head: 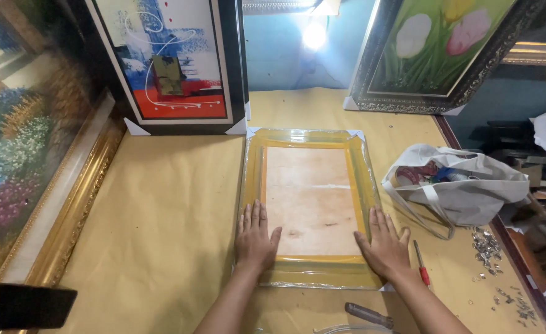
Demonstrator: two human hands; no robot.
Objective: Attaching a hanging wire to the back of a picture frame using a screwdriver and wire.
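Head view: a yellow frame (310, 207), wrapped in clear film, lies back-up on the paper-covered table (161, 210), directly before the person. The left hand (255, 238) lies flat and released on the frame's lower left edge, fingers spread, grasping nothing. The right hand (385, 247) lies the same way on the lower right edge. A red screwdriver (422, 266) lies just beside the right hand, and a grey tool (369, 315) lies near the table's front edge. A white bag (461, 192) sits to the right, with metal bits (486, 247) scattered near it. The slick film could let the frame slide under the palms, and a sideways push might knock the screwdriver. The frame's face is hidden against the table, the bag's contents are hard to make out, and three paintings are cut off by the picture's edges.
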